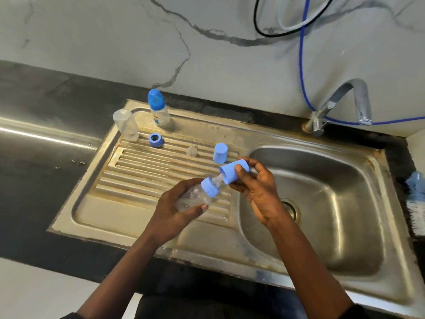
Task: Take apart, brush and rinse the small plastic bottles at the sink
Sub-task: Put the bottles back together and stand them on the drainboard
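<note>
1. Both grips are busy with one bottle. The left grip (181, 203) wraps the tilted, clear held bottle (195, 198) just left of the sink bowl (333, 238). The right grip (253, 187) pinches its blue cover (234, 172), which is off the teat and over the bowl's left rim.
2. Farthest left of the bowl stands a bare bottle body (125, 125), mouth-down as far as I can tell. Its blue ring (156, 140) lies just beside it, on the bowl's side.
3. Behind the ring, away from the bowl's near edge, a capped bottle (158, 107) stands whole and looks untouched.
4. Closer to the bowl sit a loose clear teat (191, 151) and a second blue cover (220, 153), which is nearly at the bowl's left rim.
5. By my reading, one bottle is fully apart, the held one has lost only its cover and keeps its collar (209, 186), and the third is not started.
6. A brush (416, 199) lies idle to the right of the bowl. The tap (349, 100) behind the bowl shows no water, so brushing and rinsing likely all remain.
</note>
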